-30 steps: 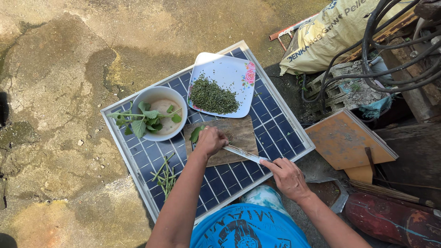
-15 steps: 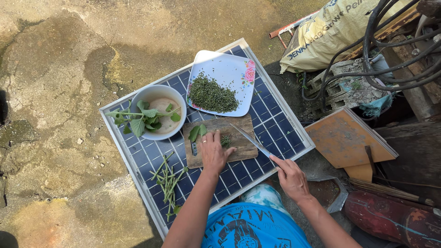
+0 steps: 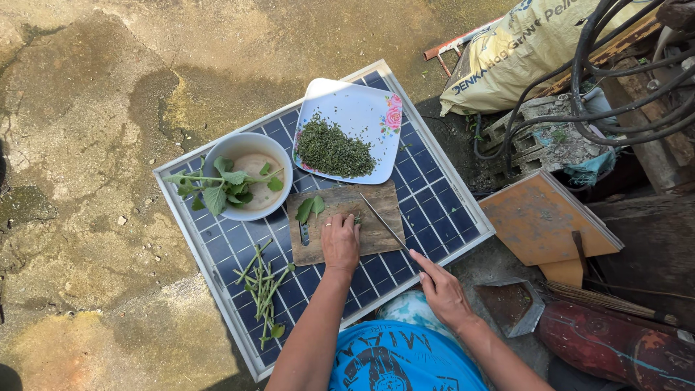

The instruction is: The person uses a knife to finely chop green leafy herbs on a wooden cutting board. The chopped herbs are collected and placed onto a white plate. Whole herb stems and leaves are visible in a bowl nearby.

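My left hand (image 3: 340, 242) rests palm down on a small wooden cutting board (image 3: 380, 217), just below a couple of green leaves (image 3: 310, 208). My right hand (image 3: 440, 288) grips the handle of a knife (image 3: 384, 221), whose thin blade slants up across the board toward the leaves. Behind the board sits a white square plate (image 3: 362, 108) with a flower print, holding a heap of chopped greens (image 3: 331, 150). A white bowl (image 3: 250, 145) at the left holds leafy stems (image 3: 217, 187). Bare green stalks (image 3: 262, 288) lie at the lower left.
Everything sits on a blue solar panel (image 3: 434, 195) laid on rough concrete ground. At the right are a yellowish sack (image 3: 521, 51), black cables (image 3: 622, 87), an orange board (image 3: 543, 221), a metal scoop (image 3: 510, 304) and a red cylinder (image 3: 615, 347).
My left hand slid down from the leaves onto the lower middle of the board. The knife swung from lying low across the board to slanting up over it.
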